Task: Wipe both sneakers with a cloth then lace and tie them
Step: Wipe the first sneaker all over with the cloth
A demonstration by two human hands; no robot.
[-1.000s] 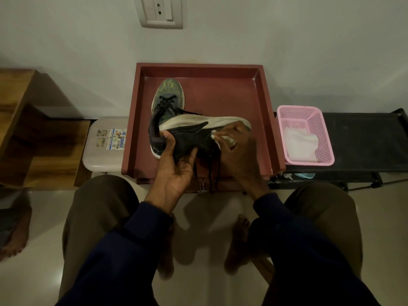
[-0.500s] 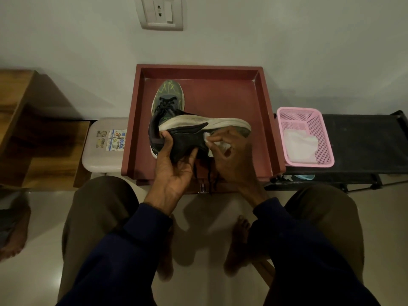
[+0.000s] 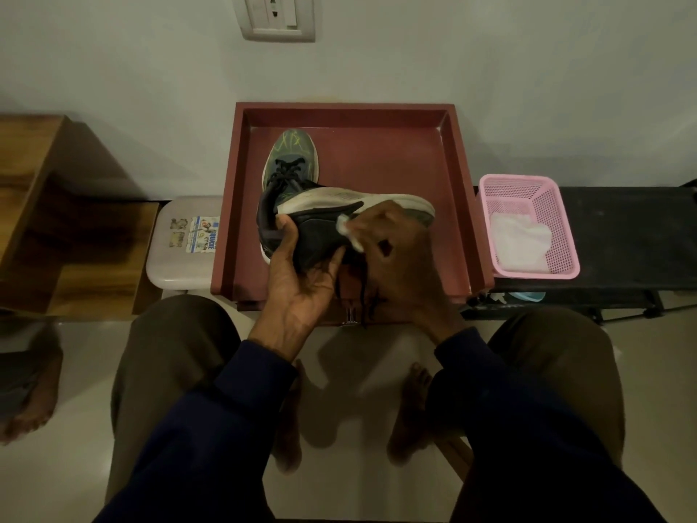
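Pale wall fills the background, with a socket plate (image 3: 279, 17) at the top. Against it stands a red tray (image 3: 464, 205), flanked by a stool (image 3: 184, 258) on the left and a black bench (image 3: 622, 235) on the right. A pink basket (image 3: 528, 183) sits on the bench, just beside the tray, with a spare white rag (image 3: 520, 239) lying in it. Wooden steps (image 3: 56, 220) stand at far left.

A person sits facing the tray, knees apart, bare feet on the floor, both dark sleeves reaching forward.

The left grip (image 3: 301, 285) is turned palm up toward the camera, wrist bent back, and cradles a dark sneaker (image 3: 313, 235) from below at its heel end. One digit lies up the near side by the heel, another shows under the shoe further right, and the other fingers are hidden behind it. The sneaker is held on its side over the front half of the tray, heel left, toe right, its pale sole (image 3: 358, 200) facing the wall. Whether it touches the tray cannot be told. Its laces (image 3: 364, 292) hang loose over the tray's front edge.

The right grip (image 3: 399, 258) shows its back to the camera, fingers curled round a small white cloth (image 3: 345, 224) and pressing it against the dark upper just below the sole's edge, about midway along.

The second sneaker (image 3: 294, 149) lies on the tray behind the held one, toe toward the wall, its heel end covered by the first.
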